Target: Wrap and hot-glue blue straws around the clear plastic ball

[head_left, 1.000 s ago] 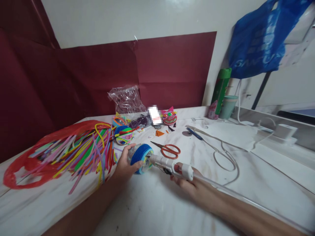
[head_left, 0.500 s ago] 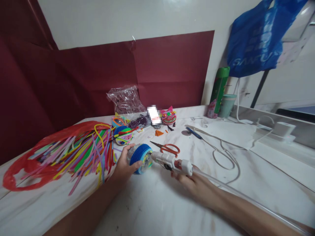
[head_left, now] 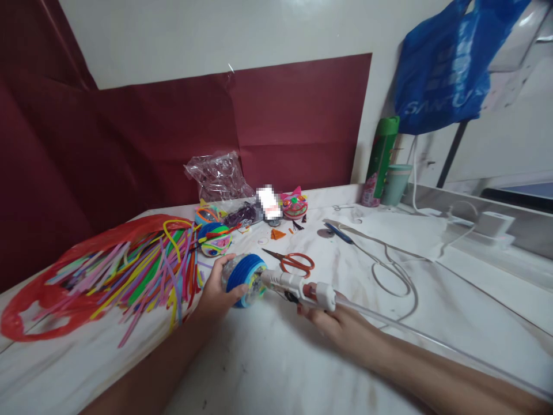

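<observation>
My left hand [head_left: 216, 291] is wrapped round a clear ball wound with blue pipe cleaner [head_left: 244, 278], holding it just above the marble table. My right hand [head_left: 332, 323] grips a white glue gun [head_left: 298, 287] with a clear glue stick trailing back along my forearm. The gun's nozzle points left and touches the ball's right side. Red-handled scissors [head_left: 296, 262] lie just behind the gun.
A red plastic bag with several coloured pipe cleaners [head_left: 129, 265] spreads over the table's left. Finished decorated balls [head_left: 216, 239] and a clear bag [head_left: 220, 176] sit at the back. A white cord [head_left: 393, 271], a green can [head_left: 382, 158] and a cup [head_left: 395, 184] are at right.
Both hands, the ball and the glue gun stay together; the view has shifted slightly, and the nozzle remains against the ball.
</observation>
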Demonstrator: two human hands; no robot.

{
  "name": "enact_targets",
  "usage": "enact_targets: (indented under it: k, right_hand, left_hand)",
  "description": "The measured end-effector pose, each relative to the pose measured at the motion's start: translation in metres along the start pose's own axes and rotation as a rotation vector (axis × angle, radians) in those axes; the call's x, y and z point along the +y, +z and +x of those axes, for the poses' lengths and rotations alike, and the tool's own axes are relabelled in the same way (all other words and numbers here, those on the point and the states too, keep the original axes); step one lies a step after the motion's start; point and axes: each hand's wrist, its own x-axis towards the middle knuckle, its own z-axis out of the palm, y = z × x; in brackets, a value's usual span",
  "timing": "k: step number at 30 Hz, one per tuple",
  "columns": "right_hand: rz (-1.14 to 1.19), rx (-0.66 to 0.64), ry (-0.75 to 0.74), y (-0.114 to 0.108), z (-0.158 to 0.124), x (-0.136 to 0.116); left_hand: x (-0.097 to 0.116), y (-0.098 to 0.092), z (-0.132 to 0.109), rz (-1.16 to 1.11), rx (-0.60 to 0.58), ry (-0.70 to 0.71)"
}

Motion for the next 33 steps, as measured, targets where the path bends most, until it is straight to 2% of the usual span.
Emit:
enact_targets:
  k: [14,33]
  right_hand:
    - [0.067,-0.001,-0.042,0.0026,-0.0022,-0.0015]
    - [0.047,0.003,-0.041,0.0028,-0.0033,-0.0043]
  left_hand:
    - [0.0052,0.0029,-0.0012,-0.006,0.057,-0.019]
    - [0.0050,0.0026,-0.0004,-0.001,0.028,-0.018]
